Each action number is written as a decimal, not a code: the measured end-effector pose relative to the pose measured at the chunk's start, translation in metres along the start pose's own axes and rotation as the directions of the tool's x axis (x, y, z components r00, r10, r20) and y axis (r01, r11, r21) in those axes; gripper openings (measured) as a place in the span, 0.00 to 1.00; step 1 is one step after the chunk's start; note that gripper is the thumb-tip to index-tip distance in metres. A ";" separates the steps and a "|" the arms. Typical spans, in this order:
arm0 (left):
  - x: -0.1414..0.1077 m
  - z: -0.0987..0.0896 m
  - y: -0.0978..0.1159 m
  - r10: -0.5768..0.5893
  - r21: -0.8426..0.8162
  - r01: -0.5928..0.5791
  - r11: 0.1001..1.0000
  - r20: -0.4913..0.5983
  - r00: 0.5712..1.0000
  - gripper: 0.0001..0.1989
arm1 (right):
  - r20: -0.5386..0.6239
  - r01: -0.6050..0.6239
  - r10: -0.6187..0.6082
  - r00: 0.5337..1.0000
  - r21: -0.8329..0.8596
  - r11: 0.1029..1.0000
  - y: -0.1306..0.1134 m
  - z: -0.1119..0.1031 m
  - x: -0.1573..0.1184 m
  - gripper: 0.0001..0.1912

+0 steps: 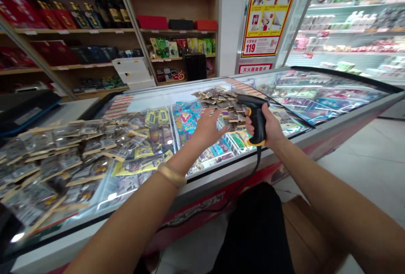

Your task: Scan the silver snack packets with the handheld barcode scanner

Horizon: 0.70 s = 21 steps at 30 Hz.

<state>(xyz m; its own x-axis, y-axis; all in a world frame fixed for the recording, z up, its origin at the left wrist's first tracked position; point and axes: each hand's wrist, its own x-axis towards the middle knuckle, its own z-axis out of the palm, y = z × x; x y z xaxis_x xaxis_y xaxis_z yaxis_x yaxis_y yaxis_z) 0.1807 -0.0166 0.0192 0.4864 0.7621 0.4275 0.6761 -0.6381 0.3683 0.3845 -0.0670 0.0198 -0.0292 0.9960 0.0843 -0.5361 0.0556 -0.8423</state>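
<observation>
My right hand (272, 126) is wrapped round the grip of a black and yellow barcode scanner (258, 124), its head turned left and its cable (236, 191) hanging down. My left hand (207, 128), with a gold bangle (171, 174) on the wrist, is held over the freezer's glass top. Its fingers are spread and no item shows in them. Just beyond both hands is a pile of small clear packets with brown edges (218, 98). More such packets (91, 139) lie heaped on the glass at the left.
The chest freezer (335, 128) stretches across in front of me, with coloured packages (186, 118) under its glass. Shelves with boxes and bottles (110, 10) stand behind. A lit display fridge (354, 29) is at the right, and a cardboard box (306, 231) is below.
</observation>
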 end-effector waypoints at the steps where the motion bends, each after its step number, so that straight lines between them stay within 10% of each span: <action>1: 0.005 0.008 0.008 0.018 0.007 -0.019 1.000 0.029 0.999 0.32 | -0.027 0.027 -0.028 0.999 -0.008 1.000 -0.007 -0.010 -0.002 0.26; 9: 0.032 0.047 0.036 0.119 0.154 -0.150 0.977 0.198 0.973 0.33 | -0.123 0.023 -0.036 0.992 -0.101 0.995 -0.018 -0.060 0.000 0.27; 21: 0.017 0.031 -0.006 -0.003 0.115 -0.018 0.993 0.178 0.984 0.28 | -0.014 -0.140 0.139 0.990 -0.093 0.986 0.009 -0.030 0.026 0.26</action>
<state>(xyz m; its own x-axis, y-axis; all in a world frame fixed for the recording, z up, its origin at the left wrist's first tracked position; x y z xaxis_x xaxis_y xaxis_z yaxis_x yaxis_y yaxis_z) 0.2026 0.0038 -0.0015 0.5753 0.7713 0.2722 0.7266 -0.6348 0.2629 0.4044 -0.0382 -0.0018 -0.0919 0.9949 -0.0409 -0.4461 -0.0779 -0.8916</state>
